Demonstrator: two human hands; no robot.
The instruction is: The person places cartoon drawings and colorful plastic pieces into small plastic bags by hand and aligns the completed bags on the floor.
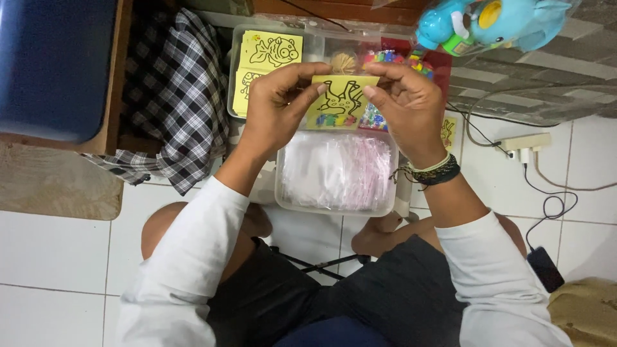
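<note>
My left hand (pixel 276 103) and my right hand (pixel 405 106) hold one yellow card (pixel 339 103) between them by its top corners. The card carries a black animal outline and a row of small coloured dots along its lower edge, inside a clear sleeve. It hangs above a clear plastic tub (pixel 286 193) filled with clear plastic bags (pixel 337 170). My right wrist wears dark and pale bracelets (pixel 432 172).
A clear box (pixel 232 77) at the back holds more yellow outline cards (pixel 270 54), a ball of twine (pixel 344 62) and coloured packets (pixel 385 58). A plaid cloth (pixel 173 96) lies left, a blue toy (pixel 488 22) upper right, a power strip (pixel 524 144), cables and a phone (pixel 546 268) right.
</note>
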